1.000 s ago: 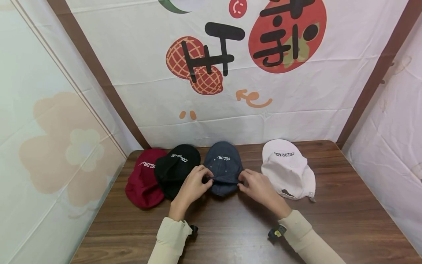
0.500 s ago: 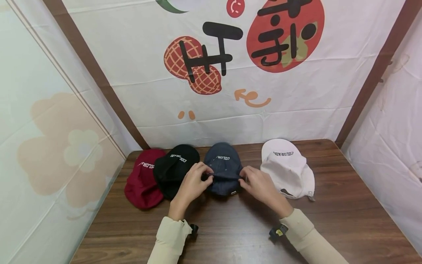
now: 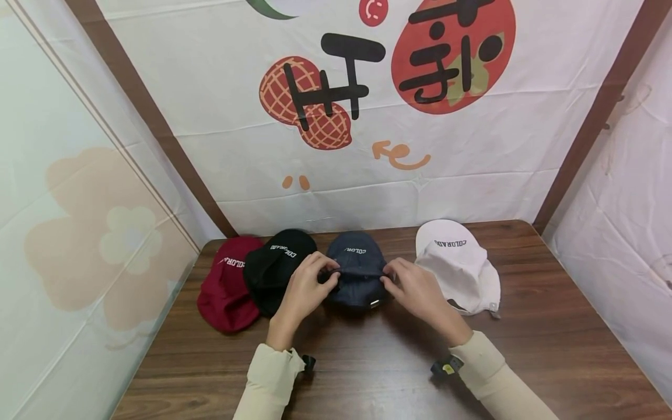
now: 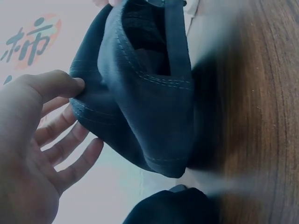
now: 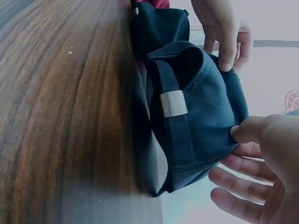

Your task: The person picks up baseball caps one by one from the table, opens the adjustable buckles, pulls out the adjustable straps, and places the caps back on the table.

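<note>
A navy baseball cap [image 3: 359,259] with white lettering is between my two hands, its back strap and opening facing me. My left hand [image 3: 304,286] pinches its left side between thumb and fingers. On the opposite side, my right hand [image 3: 417,291] pinches the cloth the same way. Seen from the left wrist, the cap's crown [image 4: 140,98] is folded and stands off the table. The right wrist view shows a pale metal buckle [image 5: 174,103] on the strap.
To the left, a black cap [image 3: 278,256] overlaps a dark red cap [image 3: 228,291]. A white cap [image 3: 457,262] lies right of my right hand. Printed cloth [image 3: 236,163] hangs behind the wooden table [image 3: 367,373].
Both hands have shifted slightly up and away from me, pulling the pinched fold of the navy cap higher. Its buckle has come into sight. The other caps stay put.
</note>
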Available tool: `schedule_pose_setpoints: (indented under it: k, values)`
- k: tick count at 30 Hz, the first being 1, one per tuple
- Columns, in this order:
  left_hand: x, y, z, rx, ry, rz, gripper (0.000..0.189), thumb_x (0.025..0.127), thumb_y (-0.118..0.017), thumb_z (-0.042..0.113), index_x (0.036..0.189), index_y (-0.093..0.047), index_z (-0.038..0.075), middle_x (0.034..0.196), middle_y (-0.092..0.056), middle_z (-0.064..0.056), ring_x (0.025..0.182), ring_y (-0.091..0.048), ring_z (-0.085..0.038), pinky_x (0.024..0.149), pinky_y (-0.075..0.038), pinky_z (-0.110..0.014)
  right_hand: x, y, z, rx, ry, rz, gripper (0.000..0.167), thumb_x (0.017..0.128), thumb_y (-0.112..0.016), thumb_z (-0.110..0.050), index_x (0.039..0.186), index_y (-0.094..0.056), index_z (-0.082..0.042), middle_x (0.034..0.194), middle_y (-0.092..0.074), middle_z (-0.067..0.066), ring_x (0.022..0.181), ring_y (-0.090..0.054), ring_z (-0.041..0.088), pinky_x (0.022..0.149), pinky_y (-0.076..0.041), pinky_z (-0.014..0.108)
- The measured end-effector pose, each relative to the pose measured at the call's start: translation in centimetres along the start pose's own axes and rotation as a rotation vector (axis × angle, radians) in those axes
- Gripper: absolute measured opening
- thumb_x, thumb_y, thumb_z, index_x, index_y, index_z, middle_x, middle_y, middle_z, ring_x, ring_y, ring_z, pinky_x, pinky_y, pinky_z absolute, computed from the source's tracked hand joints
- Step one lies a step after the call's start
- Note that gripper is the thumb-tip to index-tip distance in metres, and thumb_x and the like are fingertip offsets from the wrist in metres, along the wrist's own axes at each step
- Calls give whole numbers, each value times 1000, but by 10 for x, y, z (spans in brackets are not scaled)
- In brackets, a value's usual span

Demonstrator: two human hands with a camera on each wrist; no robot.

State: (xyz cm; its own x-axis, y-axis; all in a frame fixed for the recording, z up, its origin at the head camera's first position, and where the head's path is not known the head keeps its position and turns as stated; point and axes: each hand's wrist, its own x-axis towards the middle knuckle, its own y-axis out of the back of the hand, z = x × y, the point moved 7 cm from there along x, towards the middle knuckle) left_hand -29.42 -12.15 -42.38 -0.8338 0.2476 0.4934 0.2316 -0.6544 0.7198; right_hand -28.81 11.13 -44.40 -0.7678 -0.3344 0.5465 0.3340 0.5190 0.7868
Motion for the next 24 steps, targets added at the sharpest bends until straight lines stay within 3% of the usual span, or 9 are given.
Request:
schedule_pose_setpoints:
  k: [14, 24]
  values:
    - [3, 18, 10, -51, -49, 84, 10, 96, -78, 12, 105, -77, 17, 103, -65, 2, 85, -55, -11, 69, -48, -27, 8, 27, -14, 75, 44, 78, 11, 98, -77, -24, 102, -76, -14, 92, -73, -3, 71, -65, 10, 61, -51, 27]
    - [4, 30, 20, -89, -122, 148, 11, 95, -79, 9, 105, -77, 11, 104, -69, -1, 88, -62, -15, 69, -51, -29, 11, 42, -22, 137, 89, 166, 8, 91, -81, -15, 96, -75, -16, 86, -72, -4, 67, -68, 13, 59, -52, 26]
